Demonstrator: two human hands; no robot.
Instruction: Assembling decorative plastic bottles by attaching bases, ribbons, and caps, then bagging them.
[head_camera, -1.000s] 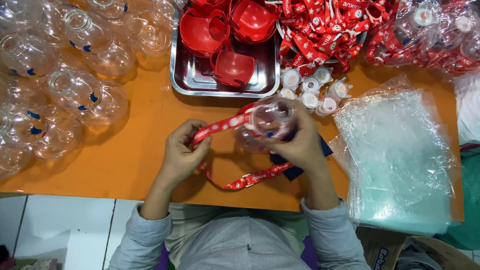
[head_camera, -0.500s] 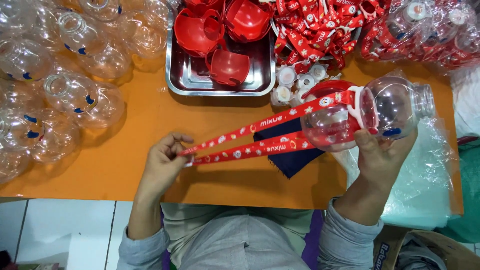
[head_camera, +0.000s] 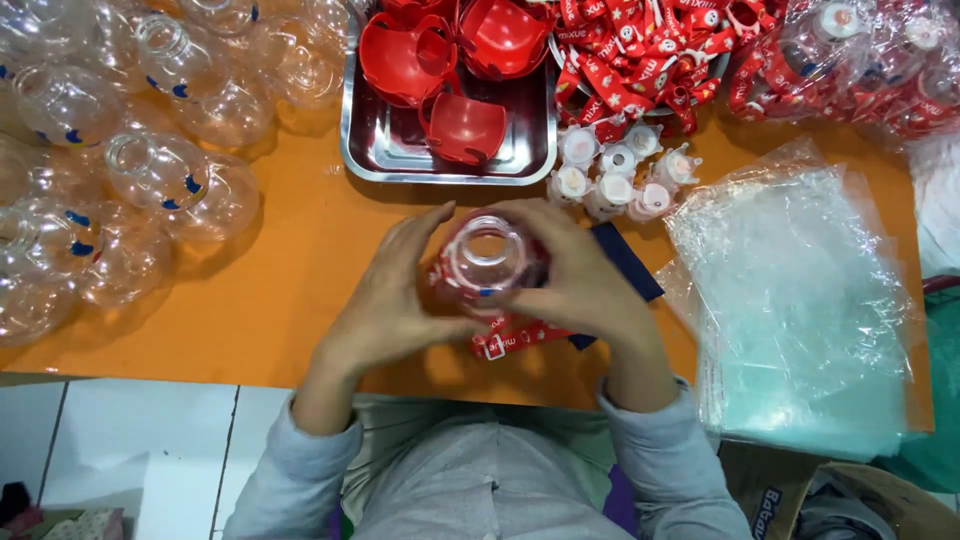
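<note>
Both hands cupped round a clear bottle over the orange surface.

The orange surface (head_camera: 300, 300) fills the view, and at its right lies a stack of clear plastic bags (head_camera: 800, 300). On the left is a crowd of empty clear bottles (head_camera: 150, 170), and up top a steel tray (head_camera: 365, 150) holds red plastic holders (head_camera: 465, 125), with a heap of red straps (head_camera: 640, 50) beside it. Centre stage, the left hand (head_camera: 385, 300) curls round one side of the clear bottle (head_camera: 487, 262), the right hand (head_camera: 580, 280) wraps the other, fingers closed on it, mouth facing up. A red strap (head_camera: 510, 340) trails from under the bottle, over a dark blue cloth (head_camera: 625, 260). Just beyond the hands stand small white caps (head_camera: 615, 175).
</note>
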